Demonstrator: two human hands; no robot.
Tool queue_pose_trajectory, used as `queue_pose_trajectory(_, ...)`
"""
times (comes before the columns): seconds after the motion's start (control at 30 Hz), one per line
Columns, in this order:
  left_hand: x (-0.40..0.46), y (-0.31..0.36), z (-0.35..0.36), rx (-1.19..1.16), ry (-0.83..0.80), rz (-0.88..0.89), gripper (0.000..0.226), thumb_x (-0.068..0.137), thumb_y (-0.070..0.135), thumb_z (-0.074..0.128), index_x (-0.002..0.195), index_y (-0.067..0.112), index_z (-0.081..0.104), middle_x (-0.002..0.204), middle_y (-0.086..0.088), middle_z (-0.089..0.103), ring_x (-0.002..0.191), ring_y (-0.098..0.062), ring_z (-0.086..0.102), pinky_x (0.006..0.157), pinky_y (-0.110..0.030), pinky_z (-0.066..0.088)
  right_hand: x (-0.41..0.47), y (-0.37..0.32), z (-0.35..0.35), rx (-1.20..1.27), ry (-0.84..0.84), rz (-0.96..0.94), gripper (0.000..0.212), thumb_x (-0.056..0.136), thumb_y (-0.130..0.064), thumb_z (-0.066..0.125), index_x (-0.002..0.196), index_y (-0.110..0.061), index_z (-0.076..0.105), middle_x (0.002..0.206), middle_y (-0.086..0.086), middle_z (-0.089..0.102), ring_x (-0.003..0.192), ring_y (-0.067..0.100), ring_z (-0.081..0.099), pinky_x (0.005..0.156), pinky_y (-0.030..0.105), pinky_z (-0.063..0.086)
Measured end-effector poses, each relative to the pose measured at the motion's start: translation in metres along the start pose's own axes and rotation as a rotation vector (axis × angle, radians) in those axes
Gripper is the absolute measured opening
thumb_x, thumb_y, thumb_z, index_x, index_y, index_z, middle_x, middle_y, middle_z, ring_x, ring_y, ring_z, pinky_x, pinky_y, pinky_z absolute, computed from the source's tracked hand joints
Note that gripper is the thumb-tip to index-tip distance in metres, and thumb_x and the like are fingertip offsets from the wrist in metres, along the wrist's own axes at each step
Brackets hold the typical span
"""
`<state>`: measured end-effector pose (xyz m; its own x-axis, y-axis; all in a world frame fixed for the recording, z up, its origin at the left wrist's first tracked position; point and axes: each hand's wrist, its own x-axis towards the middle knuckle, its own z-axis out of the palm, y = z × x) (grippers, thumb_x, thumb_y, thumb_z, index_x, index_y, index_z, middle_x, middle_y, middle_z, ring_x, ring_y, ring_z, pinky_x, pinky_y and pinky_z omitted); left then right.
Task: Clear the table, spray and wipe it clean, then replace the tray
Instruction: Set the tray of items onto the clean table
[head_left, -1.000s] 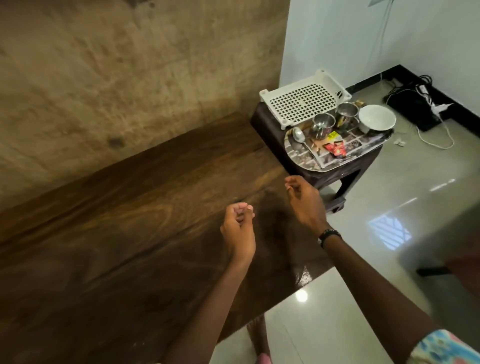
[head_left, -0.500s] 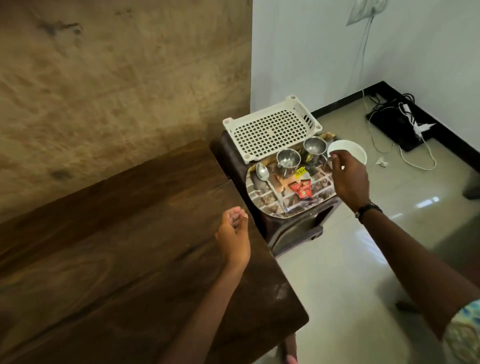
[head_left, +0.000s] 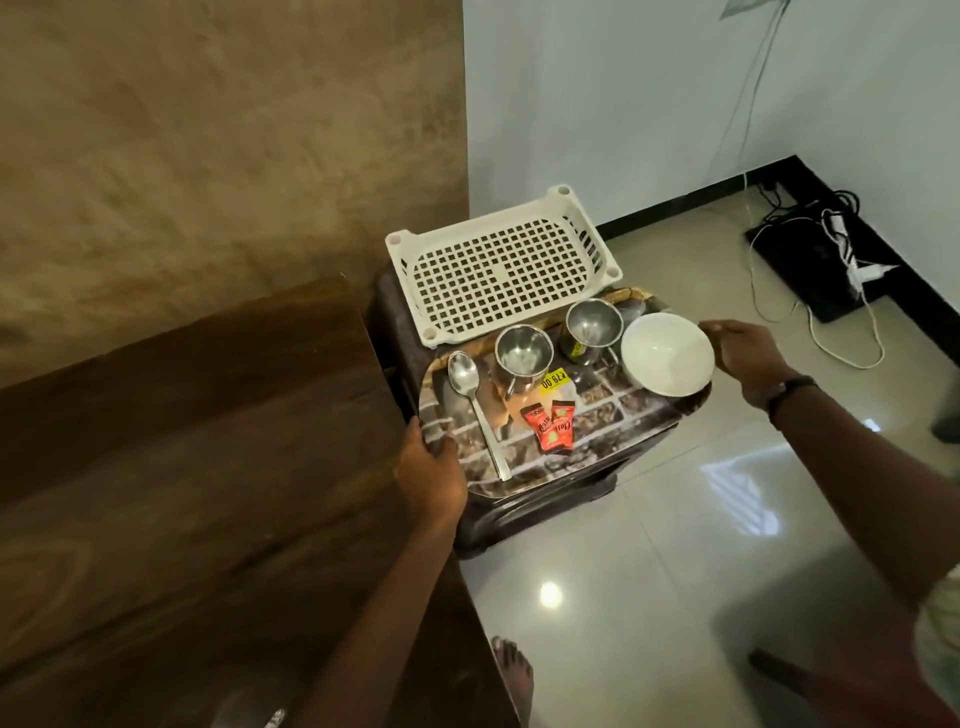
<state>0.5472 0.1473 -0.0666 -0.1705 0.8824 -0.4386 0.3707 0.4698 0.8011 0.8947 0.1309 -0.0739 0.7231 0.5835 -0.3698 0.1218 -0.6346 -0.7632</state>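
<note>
A patterned tray (head_left: 613, 426) sits on a dark plastic stool (head_left: 545, 499) beside the wooden table (head_left: 208, 493). On the tray are a white bowl (head_left: 667, 353), two steel cups (head_left: 522, 353) (head_left: 592, 322), a spoon (head_left: 472, 405) and red sachets (head_left: 553, 426). My left hand (head_left: 431, 473) grips the tray's near left edge, thumb on the rim. My right hand (head_left: 743, 353) is at the tray's far right edge behind the bowl; its fingers are partly hidden.
A white perforated plastic crate (head_left: 498, 265) lies behind the tray on the stool. A black power strip with cables (head_left: 831, 265) lies on the tiled floor by the wall. My bare foot (head_left: 511, 675) is below the table edge.
My left hand moved from above the table to the tray's left edge and took hold. My right hand reached to the tray's right edge by the bowl. The view shifted toward the stool.
</note>
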Motion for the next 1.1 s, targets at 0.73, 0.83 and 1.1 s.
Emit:
queue_pose_trajectory(0.73, -0.006, -0.018, -0.036, -0.051, 0.132, -0.209, 0.036, 0.082, -0.003, 0.064, 0.118, 0.005, 0.063, 0.11, -0.011, 0.07, 0.086, -0.015, 0.066, 0.07, -0.026, 0.054, -0.049, 0.033, 0.011, 0.345, -0.119, 0.141, 0.032, 0.092, 0.003, 0.05, 0.122, -0.003, 0.059, 0.082, 0.006, 0.071, 0.066, 0.015, 0.063, 0.047, 0.018, 0.053)
queue_pose_trajectory(0.83, -0.014, -0.026, -0.058, -0.059, 0.147, -0.229, 0.04, 0.081, -0.004, 0.064, 0.12, 0.004, 0.061, 0.112, -0.011, 0.069, 0.093, -0.017, 0.067, 0.073, -0.026, 0.052, -0.077, 0.03, 0.018, 0.363, -0.124, 0.15, 0.021, 0.092, 0.003, 0.051, 0.103, -0.006, 0.067, 0.057, -0.011, 0.069, 0.053, 0.006, 0.064, 0.045, 0.018, 0.052)
queue_pose_trajectory(1.1, -0.032, -0.064, -0.149, -0.128, 0.185, -0.236, 0.036, 0.08, -0.01, 0.061, 0.114, 0.003, 0.064, 0.104, -0.008, 0.07, 0.077, -0.011, 0.062, 0.072, -0.025, 0.051, -0.163, 0.008, 0.067, 0.397, -0.172, 0.099, 0.035, 0.094, 0.002, 0.051, 0.128, -0.004, 0.053, 0.072, -0.006, 0.072, 0.057, 0.009, 0.063, 0.043, 0.019, 0.051)
